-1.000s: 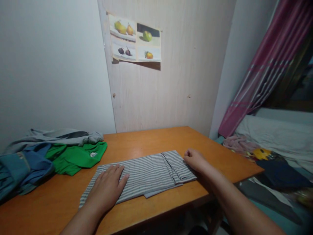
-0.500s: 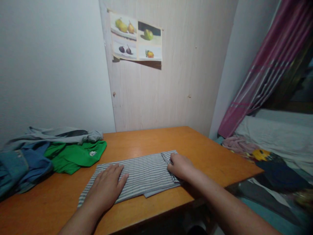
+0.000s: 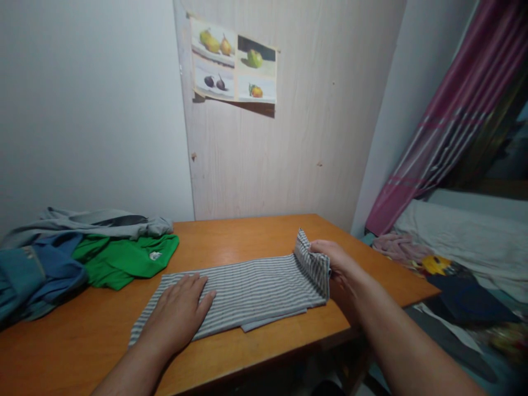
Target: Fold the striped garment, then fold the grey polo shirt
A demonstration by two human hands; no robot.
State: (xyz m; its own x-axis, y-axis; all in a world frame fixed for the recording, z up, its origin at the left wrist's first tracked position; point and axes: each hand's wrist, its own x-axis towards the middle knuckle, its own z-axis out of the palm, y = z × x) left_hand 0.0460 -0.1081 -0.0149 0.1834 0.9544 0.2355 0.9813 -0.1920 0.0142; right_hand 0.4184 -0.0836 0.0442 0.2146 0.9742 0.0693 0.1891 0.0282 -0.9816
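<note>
A grey-and-white striped piece of cloth (image 3: 251, 289), folded into a long strip, lies across the wooden table (image 3: 231, 363). It looks like a garment, though its exact kind does not show. My left hand (image 3: 183, 305) rests flat on its left part, fingers stretched out. At the other end, my right hand (image 3: 332, 261) grips the cloth's right edge and holds it raised off the table. That raised end stands up steeply, and my right fingertips are partly hidden behind it. A thin lower layer sticks out along the near side.
To the left lie a green garment (image 3: 127, 258), blue denim (image 3: 37, 275) and a grey garment (image 3: 103, 223). Beyond the table's right edge is a bed with dark clothes (image 3: 470, 297). A wall panel (image 3: 256, 170) stands behind the table.
My right hand has moved right and up, lifting the cloth's right end, which lay folded over flat before. My left hand stays flat in the same place.
</note>
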